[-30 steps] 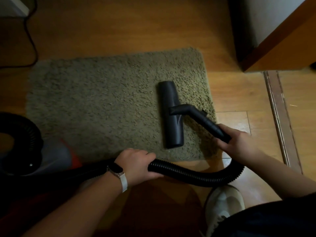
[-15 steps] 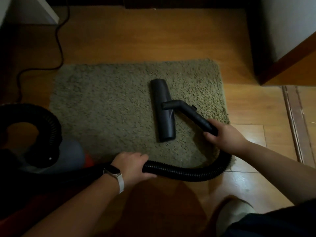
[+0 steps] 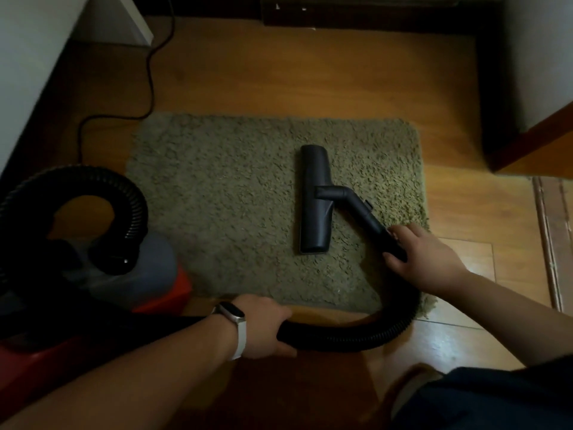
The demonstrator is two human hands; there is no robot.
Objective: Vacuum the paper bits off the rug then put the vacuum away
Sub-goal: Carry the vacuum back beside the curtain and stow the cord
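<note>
A shaggy olive rug (image 3: 223,206) lies on the wooden floor. The black vacuum nozzle (image 3: 313,200) rests flat on its right half. My right hand (image 3: 421,259) holds the black wand just behind the nozzle, at the rug's right edge. My left hand (image 3: 263,328), with a watch on the wrist, grips the ribbed black hose (image 3: 356,335) in front of the rug's near edge. The red and grey vacuum body (image 3: 148,274) sits at the left with the hose looped over it. I see no paper bits on the rug.
A black power cord (image 3: 152,76) snakes across the floor at the back left beside a white cabinet (image 3: 31,57). Dark furniture (image 3: 527,88) stands at the right. A floor strip (image 3: 548,243) runs along the far right. My knee (image 3: 483,398) shows at the bottom right.
The nozzle has slid left and away across the rug, toward its middle. Both hands kept hold of wand and hose. My view has tilted up, showing more floor and the vacuum body.
</note>
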